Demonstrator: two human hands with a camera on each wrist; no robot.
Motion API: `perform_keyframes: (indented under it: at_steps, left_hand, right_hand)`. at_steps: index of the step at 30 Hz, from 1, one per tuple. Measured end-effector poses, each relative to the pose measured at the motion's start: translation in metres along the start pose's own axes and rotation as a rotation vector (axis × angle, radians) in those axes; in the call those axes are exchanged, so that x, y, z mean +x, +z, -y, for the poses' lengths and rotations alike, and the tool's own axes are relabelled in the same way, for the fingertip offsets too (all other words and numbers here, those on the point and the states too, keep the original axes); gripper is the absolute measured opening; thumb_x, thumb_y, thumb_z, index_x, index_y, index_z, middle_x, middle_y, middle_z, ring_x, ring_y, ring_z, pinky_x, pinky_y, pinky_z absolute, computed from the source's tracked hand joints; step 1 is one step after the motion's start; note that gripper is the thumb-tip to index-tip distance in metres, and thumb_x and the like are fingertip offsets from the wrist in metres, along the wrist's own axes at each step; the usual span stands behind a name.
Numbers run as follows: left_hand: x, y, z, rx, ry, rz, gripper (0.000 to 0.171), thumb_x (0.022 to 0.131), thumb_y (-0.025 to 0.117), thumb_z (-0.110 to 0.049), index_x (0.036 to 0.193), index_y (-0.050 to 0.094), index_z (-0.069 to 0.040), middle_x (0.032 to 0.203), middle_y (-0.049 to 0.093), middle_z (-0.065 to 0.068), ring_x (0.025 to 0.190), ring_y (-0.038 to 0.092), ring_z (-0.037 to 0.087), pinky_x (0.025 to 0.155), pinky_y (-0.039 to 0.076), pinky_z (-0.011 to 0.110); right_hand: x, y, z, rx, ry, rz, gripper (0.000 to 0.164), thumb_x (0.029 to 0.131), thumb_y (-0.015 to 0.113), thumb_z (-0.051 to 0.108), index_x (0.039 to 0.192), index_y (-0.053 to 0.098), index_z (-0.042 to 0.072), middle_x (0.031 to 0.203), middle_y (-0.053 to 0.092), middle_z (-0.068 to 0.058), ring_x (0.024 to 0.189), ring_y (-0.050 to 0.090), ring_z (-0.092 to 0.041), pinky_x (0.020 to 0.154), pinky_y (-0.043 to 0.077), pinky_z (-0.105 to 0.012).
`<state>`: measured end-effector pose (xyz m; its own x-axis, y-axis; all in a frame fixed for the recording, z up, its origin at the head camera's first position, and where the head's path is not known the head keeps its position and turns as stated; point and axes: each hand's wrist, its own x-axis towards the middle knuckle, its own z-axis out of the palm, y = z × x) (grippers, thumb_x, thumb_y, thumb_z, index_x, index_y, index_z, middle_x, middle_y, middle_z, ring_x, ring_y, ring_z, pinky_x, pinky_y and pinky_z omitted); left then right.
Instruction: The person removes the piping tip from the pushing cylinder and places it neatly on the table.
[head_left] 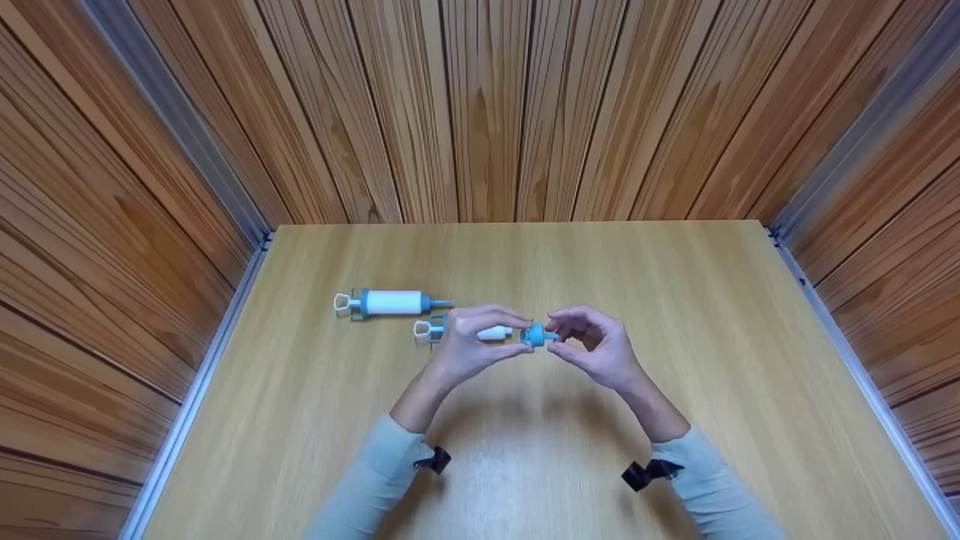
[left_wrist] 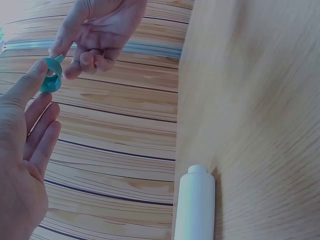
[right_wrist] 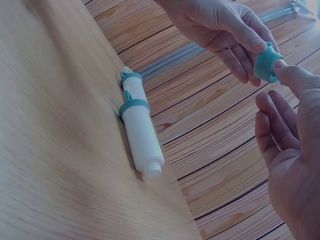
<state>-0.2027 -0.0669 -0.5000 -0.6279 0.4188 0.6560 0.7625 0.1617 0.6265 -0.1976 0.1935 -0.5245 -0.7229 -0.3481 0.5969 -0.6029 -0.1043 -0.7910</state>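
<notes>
Between both hands, raised over the table, is a teal nozzle cap (head_left: 535, 335) with a narrow tip. My left hand (head_left: 476, 337) pinches its wide ring end between thumb and fingertips. On the other side, my right hand (head_left: 596, 345) pinches the narrow tip. In the left wrist view the cap's (left_wrist: 52, 86) hollow opening shows. Below my left hand lies a white syringe (head_left: 495, 333) with a teal collar and ring handle, partly covered by the hand. Its front end is a bare white neck, seen in the right wrist view on the syringe (right_wrist: 142, 132).
A larger-looking white syringe (head_left: 394, 302) with its teal nozzle on lies farther back to the left. The wooden table (head_left: 712, 300) is bounded by metal rails (head_left: 847, 352) and wood-plank walls (head_left: 487, 112). Black straps (head_left: 433, 459) hang at the sleeves.
</notes>
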Motion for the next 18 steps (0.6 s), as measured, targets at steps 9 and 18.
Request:
perform_keyframes:
  at_steps: [9, 18]
  left_hand:
    - [0.0036, 0.0043, -0.0001, 0.018, 0.038, 0.001, 0.029, 0.088, 0.096, -0.008, 0.115, 0.086, -0.001, 0.113, 0.088, 0.014, 0.106, 0.086, 0.029, 0.1, 0.069, 0.036]
    - [0.0023, 0.005, -0.0009, 0.006, 0.027, 0.024, 0.031, 0.09, 0.094, -0.009, 0.118, 0.086, -0.001, 0.117, 0.088, 0.014, 0.11, 0.085, 0.029, 0.104, 0.067, 0.036]
  right_hand:
    - [0.0007, 0.0042, 0.0003, 0.053, 0.019, 0.018, 0.045, 0.084, 0.076, -0.028, 0.127, 0.062, -0.023, 0.121, 0.08, 0.012, 0.103, 0.077, -0.002, 0.094, 0.065, -0.019]
    - [0.0004, 0.0065, 0.0019, 0.049, 0.045, 0.014, 0.041, 0.083, 0.075, -0.03, 0.122, 0.068, -0.021, 0.122, 0.081, 0.012, 0.108, 0.079, -0.002, 0.099, 0.065, -0.02]
